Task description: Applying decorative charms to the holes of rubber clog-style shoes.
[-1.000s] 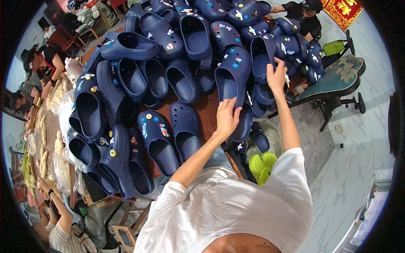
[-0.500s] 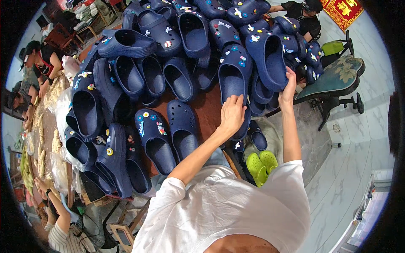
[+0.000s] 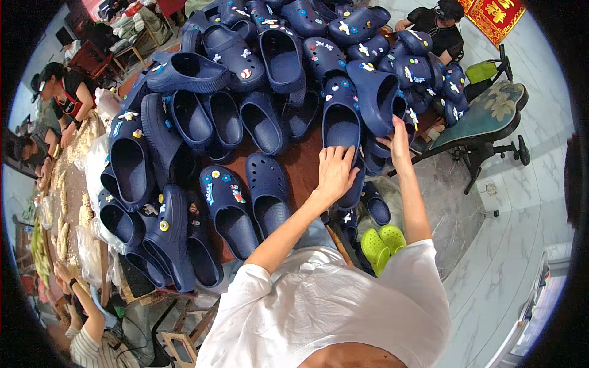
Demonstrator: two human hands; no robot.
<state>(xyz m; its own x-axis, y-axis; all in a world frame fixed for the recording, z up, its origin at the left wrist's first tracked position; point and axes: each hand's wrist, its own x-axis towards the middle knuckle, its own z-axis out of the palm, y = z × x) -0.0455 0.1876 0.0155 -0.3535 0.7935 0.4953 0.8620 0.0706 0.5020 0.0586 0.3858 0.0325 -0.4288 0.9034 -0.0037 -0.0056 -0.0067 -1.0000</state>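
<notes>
My right hand (image 3: 399, 146) grips the heel end of a navy clog (image 3: 375, 101), which is tilted with its toe pointing away from me. Beside it, my left hand (image 3: 335, 175) has its fingers hooked over the heel of another navy clog (image 3: 341, 122) with small charms on its toe. Both clogs are at the right side of a large heap of navy clogs. Nearer to me on the brown tabletop (image 3: 305, 161) lie a charm-covered clog (image 3: 230, 211) and a plain clog (image 3: 268, 193), side by side.
Lime green clogs (image 3: 381, 245) and a few navy ones sit low at the right. A padded chair (image 3: 481, 116) stands to the right, with a person (image 3: 438, 30) behind the heap. At left, several people work by a table strewn with pale pieces (image 3: 76, 178). A wooden stool (image 3: 180, 346) is near me.
The clog in my right hand has tipped and turned, and that hand has come lower and slightly left. My left hand stays on its clog. The view has shifted slightly.
</notes>
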